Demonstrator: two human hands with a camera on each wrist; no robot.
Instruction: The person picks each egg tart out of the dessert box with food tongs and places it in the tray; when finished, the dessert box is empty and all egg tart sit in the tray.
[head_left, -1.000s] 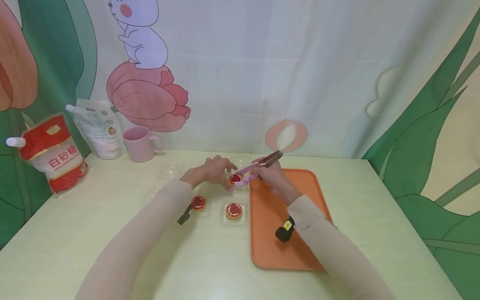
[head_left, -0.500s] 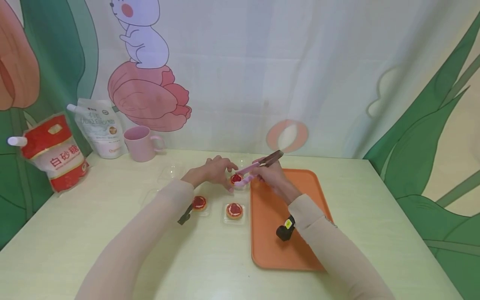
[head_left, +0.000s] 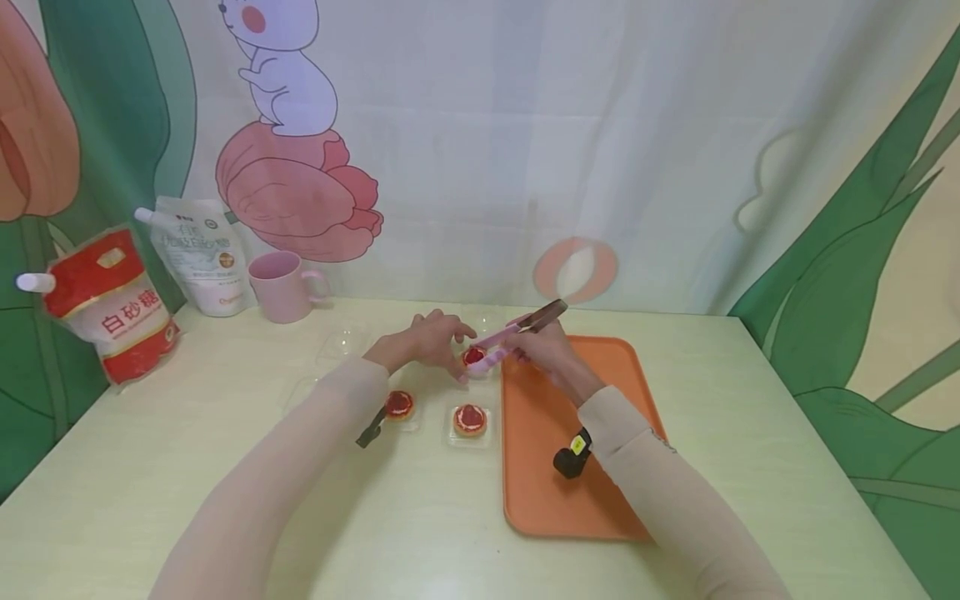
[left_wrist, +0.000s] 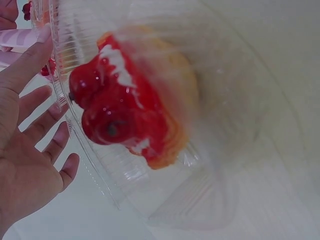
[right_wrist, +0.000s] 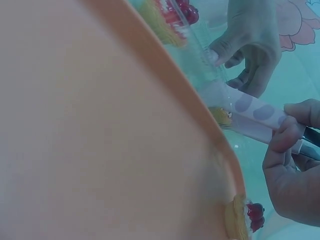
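My right hand (head_left: 542, 346) grips pink-patterned tongs (head_left: 498, 336) with brown handle ends. The tong tips reach to a small red-topped tart (head_left: 473, 357) in a clear plastic box at the back centre. On its left side, my left hand (head_left: 431, 340) has thumb and fingers spread around the box; in the left wrist view its fingers (left_wrist: 59, 142) are loose beside the clear wall. Two other tarts sit in clear boxes nearer me: one at left (head_left: 401, 405), one at right (head_left: 470, 420). The tong tips' contact with the tart is hard to tell.
An orange tray (head_left: 555, 500) lies right of the boxes; the right wrist view shows a tart (right_wrist: 242, 220) at its edge. More clear boxes (head_left: 341, 343) stand at left. Behind them are a pink mug (head_left: 279, 287), a white pouch (head_left: 201, 258) and a red sugar bag (head_left: 112, 308).
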